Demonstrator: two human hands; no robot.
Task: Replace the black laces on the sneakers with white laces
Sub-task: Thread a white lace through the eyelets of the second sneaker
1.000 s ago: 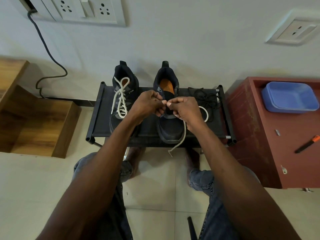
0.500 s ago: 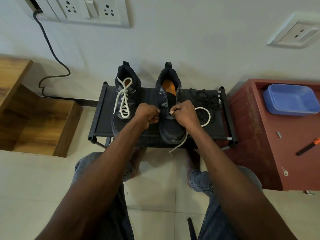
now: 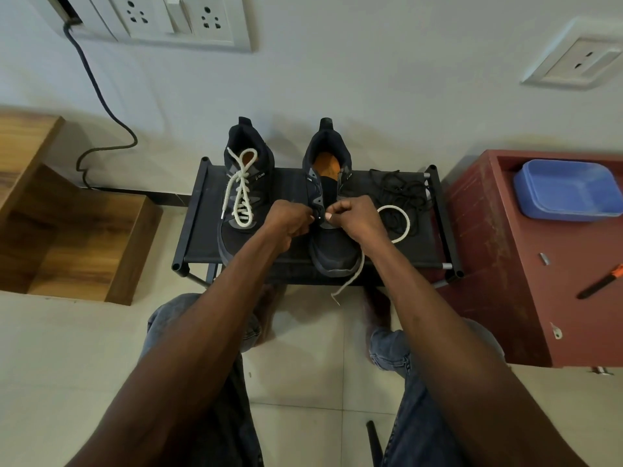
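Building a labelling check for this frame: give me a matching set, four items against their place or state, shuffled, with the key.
Items:
1. left sneaker
2. right sneaker
3. black laces
4. blue tray

Place or state:
A. loose heap on the black rack, right of both shoes
B. on the red cabinet
C. already threaded with a white lace
D. eyelets bare, both hands working at them

Pairs: 1-C, 2-D, 3-A, 4-B

The right hand pinches the white lace tip at an eyelet; the left hand is closed at the shoe's flap.
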